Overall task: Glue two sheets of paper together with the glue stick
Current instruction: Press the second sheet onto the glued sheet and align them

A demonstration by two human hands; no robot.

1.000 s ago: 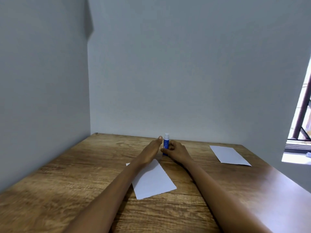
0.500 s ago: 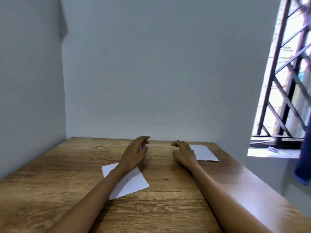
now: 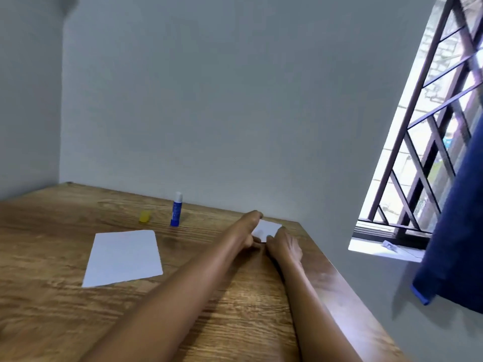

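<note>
A blue glue stick (image 3: 176, 210) stands upright near the back wall, its white top showing. Its yellow cap (image 3: 144, 216) lies just to its left. One white sheet (image 3: 122, 257) lies flat on the wooden table (image 3: 235, 322), left of my arms. The second white sheet (image 3: 268, 227) is at the table's far right corner, mostly hidden by my hands. My left hand (image 3: 245, 228) is closed on its left edge and my right hand (image 3: 285, 248) grips its near right corner. The two hands nearly touch at the sheet's near edge.
Grey walls close the table at the back and left. The table's right edge (image 3: 347, 291) runs just beside my right forearm. A barred window (image 3: 423, 152) and a hanging blue cloth (image 3: 454, 244) are at the right.
Both hands left the glue stick area and moved right onto the second sheet. The glue stick now stands alone with its yellow cap beside it. The view swung right.
</note>
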